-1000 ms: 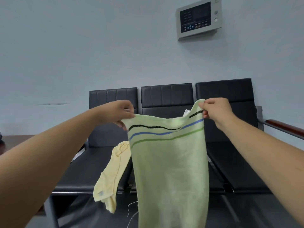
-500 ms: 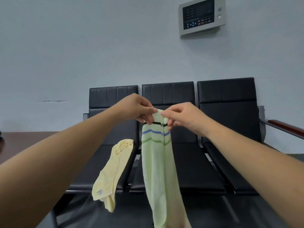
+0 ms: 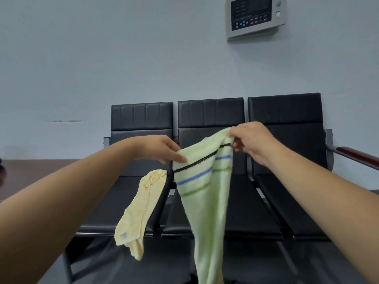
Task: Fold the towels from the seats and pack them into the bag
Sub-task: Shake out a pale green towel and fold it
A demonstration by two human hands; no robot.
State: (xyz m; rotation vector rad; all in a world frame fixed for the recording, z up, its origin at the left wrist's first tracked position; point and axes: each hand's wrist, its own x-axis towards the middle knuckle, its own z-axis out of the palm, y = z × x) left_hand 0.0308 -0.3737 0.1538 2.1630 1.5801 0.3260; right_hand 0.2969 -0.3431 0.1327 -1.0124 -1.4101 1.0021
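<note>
Green towel [image 3: 205, 203], one; yellow towel [image 3: 139, 210], one

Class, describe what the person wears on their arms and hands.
Nothing is worn: the left forearm and right forearm are bare, with no sleeves in view. The left hand and right hand show no gloves, rings, watch or bands.

Held towel [image 3: 205, 191] before middle seat [image 3: 211, 113], second towel [image 3: 141, 201] draped on left seat [image 3: 141, 115], wall panel [image 3: 254, 17] above right

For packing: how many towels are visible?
2: the green striped towel in the left hand and right hand; the yellow towel draped over the left seat. Others may be hidden.
</note>
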